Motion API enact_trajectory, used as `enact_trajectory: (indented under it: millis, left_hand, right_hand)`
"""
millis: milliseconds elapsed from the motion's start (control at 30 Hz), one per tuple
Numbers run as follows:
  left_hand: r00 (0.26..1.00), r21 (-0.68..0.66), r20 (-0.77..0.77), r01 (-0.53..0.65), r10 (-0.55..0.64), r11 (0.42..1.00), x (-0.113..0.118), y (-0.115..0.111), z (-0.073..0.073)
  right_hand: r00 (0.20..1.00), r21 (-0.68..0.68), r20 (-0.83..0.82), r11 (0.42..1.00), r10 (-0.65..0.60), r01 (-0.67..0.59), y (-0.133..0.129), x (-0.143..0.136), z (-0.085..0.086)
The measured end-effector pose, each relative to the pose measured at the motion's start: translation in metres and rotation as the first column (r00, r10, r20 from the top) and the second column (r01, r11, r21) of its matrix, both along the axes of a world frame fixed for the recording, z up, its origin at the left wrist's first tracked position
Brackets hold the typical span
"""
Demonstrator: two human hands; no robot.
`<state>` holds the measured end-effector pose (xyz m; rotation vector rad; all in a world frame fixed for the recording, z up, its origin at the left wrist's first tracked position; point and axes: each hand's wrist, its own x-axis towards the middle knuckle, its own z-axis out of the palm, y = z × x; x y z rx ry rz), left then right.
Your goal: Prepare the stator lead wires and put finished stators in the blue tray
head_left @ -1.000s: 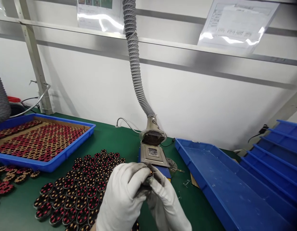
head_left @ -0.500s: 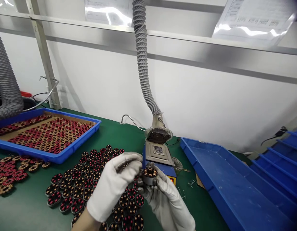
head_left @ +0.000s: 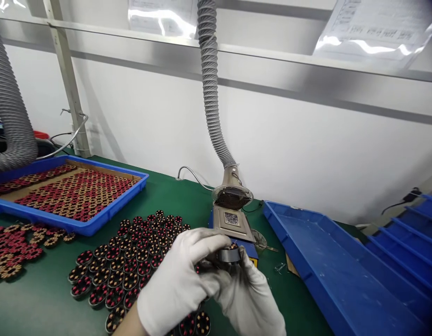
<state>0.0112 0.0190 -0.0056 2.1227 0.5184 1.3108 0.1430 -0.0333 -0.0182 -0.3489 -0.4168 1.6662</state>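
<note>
Left fingers [head_left: 212, 243] have reached the ring [head_left: 229, 255] over green tabletop [head_left: 33, 303], white wall [head_left: 289, 149] behind.

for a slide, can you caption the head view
Gloved left hand and right hand hold a dark ring above a green table near similar rings.

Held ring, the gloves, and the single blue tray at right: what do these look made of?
Dark gray ring: probably metal, smooth, with a sheen on its outer side. White gloves: matte fabric, showing soft folds and dark smudging. Blue tray: likely molded plastic, semi-gloss, evenly coloured with faint marks inside.
</note>
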Motion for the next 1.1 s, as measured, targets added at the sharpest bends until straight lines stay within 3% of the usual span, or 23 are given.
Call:
enact_trajectory:
  millis: [100,300,500,633,800,900,1033,1100]
  left_hand:
    - [0.999,0.133,0.034,0.017,-0.022,0.991,0.003,0.004,-0.004]
    - [0.994,0.028,0.052,0.096,-0.097,0.995,0.001,0.005,0.000]
    - [0.994,0.168,0.059,0.086,-0.097,0.982,-0.001,0.012,-0.002]
    - [0.988,-0.028,0.103,0.118,-0.115,0.993,-0.002,0.012,0.000]
    - [0.957,-0.226,0.177,0.268,-0.231,0.936,-0.001,0.011,-0.005]
    - [0.951,-0.325,0.288,0.212,-0.117,0.922,0.002,0.009,-0.008]
    - [0.903,-0.510,0.417,0.136,0.106,0.849,0.002,0.004,0.000]
    - [0.919,-0.561,0.379,0.134,0.109,0.816,0.000,0.002,0.006]
  right_hand:
    - [0.999,0.012,-0.043,0.999,0.030,-0.030,0.000,-0.003,0.000]
    - [0.999,0.005,0.050,1.000,0.001,-0.001,-0.003,-0.002,-0.004]
    - [0.998,0.025,0.001,0.997,0.068,-0.068,-0.001,-0.005,-0.004]
    - [0.997,0.072,0.007,0.995,0.072,-0.072,0.000,-0.006,-0.008]
    - [0.996,0.063,0.040,0.994,0.084,-0.086,0.002,-0.007,-0.014]
    - [0.991,0.026,0.112,0.997,0.075,-0.079,0.002,-0.008,-0.017]
    - [0.990,0.013,0.112,0.996,0.082,-0.084,0.000,-0.007,-0.017]
    - [0.993,0.008,0.091,0.997,0.075,-0.076,-0.001,-0.007,-0.016]
